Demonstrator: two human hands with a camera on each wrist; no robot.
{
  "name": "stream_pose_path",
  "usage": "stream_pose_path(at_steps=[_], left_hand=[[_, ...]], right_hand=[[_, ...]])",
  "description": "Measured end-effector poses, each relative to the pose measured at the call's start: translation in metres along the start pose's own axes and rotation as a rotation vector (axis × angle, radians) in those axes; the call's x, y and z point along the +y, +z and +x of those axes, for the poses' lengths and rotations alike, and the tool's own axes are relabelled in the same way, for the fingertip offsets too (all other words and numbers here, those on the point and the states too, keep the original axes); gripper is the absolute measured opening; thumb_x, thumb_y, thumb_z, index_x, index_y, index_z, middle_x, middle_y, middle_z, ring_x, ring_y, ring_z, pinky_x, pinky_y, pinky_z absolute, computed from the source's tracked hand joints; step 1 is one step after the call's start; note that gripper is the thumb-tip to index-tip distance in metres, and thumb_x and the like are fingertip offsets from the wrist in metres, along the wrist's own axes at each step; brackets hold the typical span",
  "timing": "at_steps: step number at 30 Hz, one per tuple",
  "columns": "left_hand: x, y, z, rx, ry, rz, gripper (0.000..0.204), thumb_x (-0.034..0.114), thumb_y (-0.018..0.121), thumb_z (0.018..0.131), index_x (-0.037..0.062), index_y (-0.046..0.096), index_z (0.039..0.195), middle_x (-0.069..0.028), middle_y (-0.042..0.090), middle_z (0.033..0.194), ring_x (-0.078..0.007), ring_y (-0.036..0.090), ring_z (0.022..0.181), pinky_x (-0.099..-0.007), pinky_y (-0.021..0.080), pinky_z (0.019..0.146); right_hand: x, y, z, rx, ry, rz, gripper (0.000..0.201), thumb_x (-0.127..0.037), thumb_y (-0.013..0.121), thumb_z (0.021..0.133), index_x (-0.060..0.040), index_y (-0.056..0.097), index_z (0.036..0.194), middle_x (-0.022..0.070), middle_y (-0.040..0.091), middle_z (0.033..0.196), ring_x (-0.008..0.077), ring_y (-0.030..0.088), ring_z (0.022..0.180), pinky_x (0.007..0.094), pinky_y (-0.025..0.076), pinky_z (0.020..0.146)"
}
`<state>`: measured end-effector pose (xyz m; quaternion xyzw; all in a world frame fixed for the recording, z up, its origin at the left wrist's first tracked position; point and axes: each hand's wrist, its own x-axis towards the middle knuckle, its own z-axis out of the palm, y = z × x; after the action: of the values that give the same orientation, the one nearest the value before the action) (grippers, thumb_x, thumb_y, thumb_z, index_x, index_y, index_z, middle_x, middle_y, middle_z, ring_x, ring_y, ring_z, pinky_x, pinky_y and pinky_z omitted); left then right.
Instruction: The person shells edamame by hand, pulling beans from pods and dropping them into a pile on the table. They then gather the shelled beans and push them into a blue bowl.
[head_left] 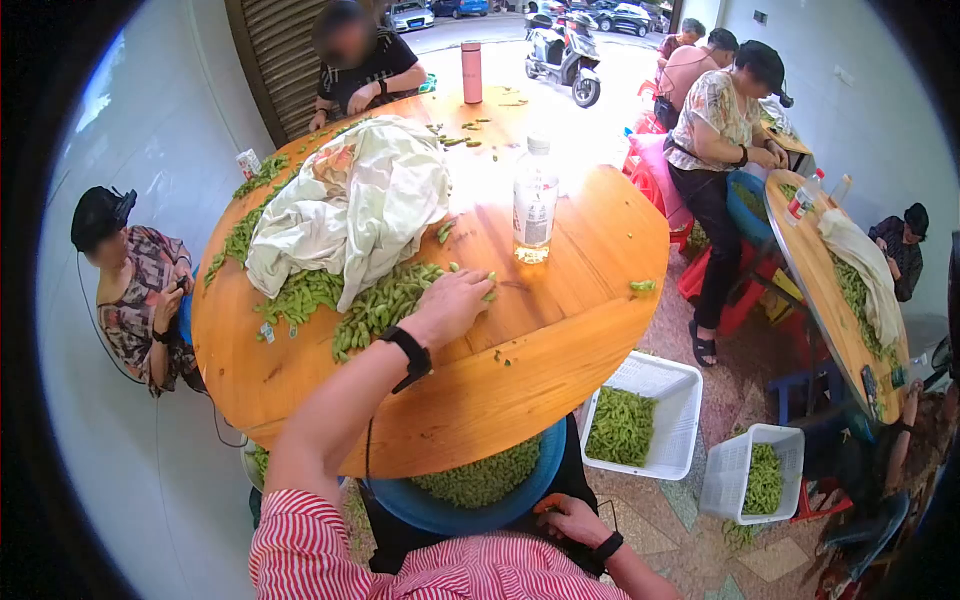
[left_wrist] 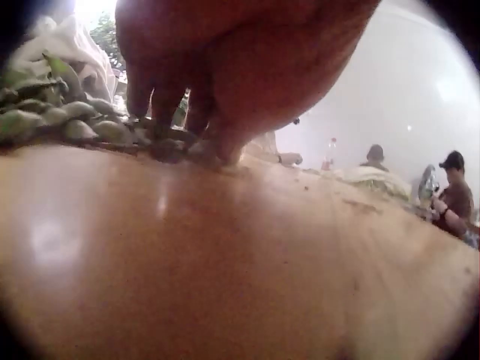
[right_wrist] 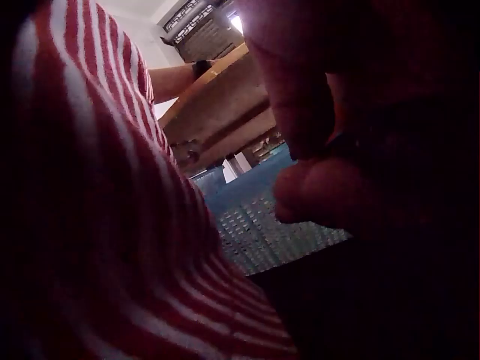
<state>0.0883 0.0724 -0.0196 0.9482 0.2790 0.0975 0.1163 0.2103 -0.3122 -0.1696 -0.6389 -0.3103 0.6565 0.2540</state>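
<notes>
My left hand [head_left: 450, 305] rests on the right end of a heap of green pods [head_left: 385, 308] on the round wooden table [head_left: 450, 420]. In the left wrist view the fingers of the left hand [left_wrist: 176, 112] point down onto pods [left_wrist: 75, 120] at the tabletop. My right hand [head_left: 578, 522] is low, at the rim of the blue basket [head_left: 425, 508] below the table edge, with a small orange object [head_left: 548, 503] at its curled fingers. In the right wrist view the right hand [right_wrist: 307, 165] is dark, thumb and forefinger close together; what lies between them is unclear.
A white cloth [head_left: 350, 200] lies over pods at the table's left. A bottle [head_left: 535, 205] and a pink flask [head_left: 472, 72] stand upright. White crates [head_left: 690, 420] with pods are on the floor at right. Several people sit around.
</notes>
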Motion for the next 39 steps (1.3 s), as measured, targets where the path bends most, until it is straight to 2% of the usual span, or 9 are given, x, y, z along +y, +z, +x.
stream_pose_path(at_steps=[7,11,13,15,20,22,28,36,39], left_hand=[[-0.004,-0.02,-0.06,0.118,0.121,0.357,0.025,0.007,0.055,0.087,0.0032,0.066,0.109,-0.0083,0.065,0.118,-0.0224,0.054,0.119,-0.04,0.036,0.103],[-0.008,-0.035,-0.067,0.004,0.037,0.28,0.019,0.015,0.063,0.085,0.0013,0.069,0.097,-0.0104,0.067,0.105,-0.0267,0.06,0.103,-0.0425,0.042,0.094],[-0.012,-0.041,-0.059,-0.035,0.001,0.211,0.02,0.017,0.065,0.084,0.0005,0.07,0.094,-0.0115,0.067,0.102,-0.0287,0.061,0.097,-0.0435,0.044,0.091],[-0.019,-0.046,-0.046,0.062,-0.069,0.035,0.024,0.021,0.066,0.084,-0.0013,0.069,0.091,-0.0148,0.067,0.095,-0.0329,0.062,0.09,-0.0454,0.046,0.087],[-0.054,-0.033,0.004,0.089,-0.142,-0.022,0.032,0.024,0.065,0.085,-0.0013,0.062,0.103,-0.0189,0.06,0.109,-0.0367,0.056,0.109,-0.0445,0.046,0.091],[-0.068,-0.032,0.026,0.02,-0.139,0.024,0.053,0.029,0.065,0.086,-0.0054,0.052,0.125,-0.0248,0.049,0.13,-0.0397,0.05,0.122,-0.0429,0.044,0.101],[-0.076,-0.013,0.057,-0.016,-0.282,0.109,0.062,0.037,0.065,0.087,-0.0084,0.05,0.128,-0.0273,0.041,0.145,-0.039,0.047,0.129,-0.0402,0.042,0.106],[-0.067,-0.031,0.019,-0.245,0.146,0.35,0.03,0.017,0.058,0.088,-0.0056,0.062,0.108,-0.0178,0.058,0.12,-0.0322,0.06,0.111,-0.0395,0.052,0.09],[-0.041,-0.04,-0.007,-0.291,0.02,0.303,0.02,0.01,0.057,0.086,-0.0025,0.065,0.1,-0.0147,0.058,0.114,-0.0308,0.06,0.107,-0.0383,0.053,0.086]], right_hand=[[-0.014,-0.007,-0.001,0.062,-0.213,-0.241,0.024,-0.015,0.055,0.093,-0.0025,0.066,0.11,0.0064,0.071,0.092,0.0126,0.064,0.073,0.0271,0.053,0.065],[-0.014,-0.01,0.004,0.053,-0.225,-0.292,0.023,-0.014,0.056,0.093,-0.0027,0.066,0.11,0.0057,0.07,0.092,0.0122,0.063,0.073,0.0268,0.052,0.065],[-0.007,-0.009,0.009,0.045,-0.169,-0.186,0.026,-0.015,0.057,0.089,-0.0017,0.068,0.108,0.0132,0.071,0.101,0.0261,0.069,0.084,0.0355,0.053,0.079],[-0.007,-0.007,0.005,0.004,-0.086,-0.143,0.026,-0.016,0.057,0.089,-0.0019,0.067,0.109,0.0132,0.071,0.102,0.0256,0.069,0.085,0.0353,0.053,0.079],[0.001,0.005,0.003,-0.069,-0.13,-0.3,0.028,-0.022,0.056,0.091,-0.0045,0.067,0.111,0.0164,0.069,0.109,0.0327,0.064,0.106,0.0375,0.047,0.096],[-0.002,0.001,0.005,-0.063,-0.125,-0.281,0.028,-0.022,0.056,0.092,-0.0048,0.067,0.111,0.0163,0.069,0.11,0.0325,0.064,0.106,0.0377,0.048,0.095],[0.005,0.0,0.014,-0.03,-0.088,-0.201,0.027,-0.019,0.057,0.091,-0.004,0.067,0.111,0.0147,0.07,0.108,0.0303,0.066,0.1,0.0382,0.05,0.091],[0.009,0.002,0.022,-0.042,-0.066,-0.121,0.03,-0.013,0.058,0.087,-0.0006,0.064,0.114,0.0151,0.069,0.105,0.0205,0.069,0.073,0.0342,0.055,0.073],[0.008,0.003,0.021,-0.027,-0.1,-0.127,0.03,-0.013,0.058,0.088,-0.0002,0.064,0.114,0.0148,0.069,0.104,0.0203,0.069,0.071,0.0343,0.055,0.071]])
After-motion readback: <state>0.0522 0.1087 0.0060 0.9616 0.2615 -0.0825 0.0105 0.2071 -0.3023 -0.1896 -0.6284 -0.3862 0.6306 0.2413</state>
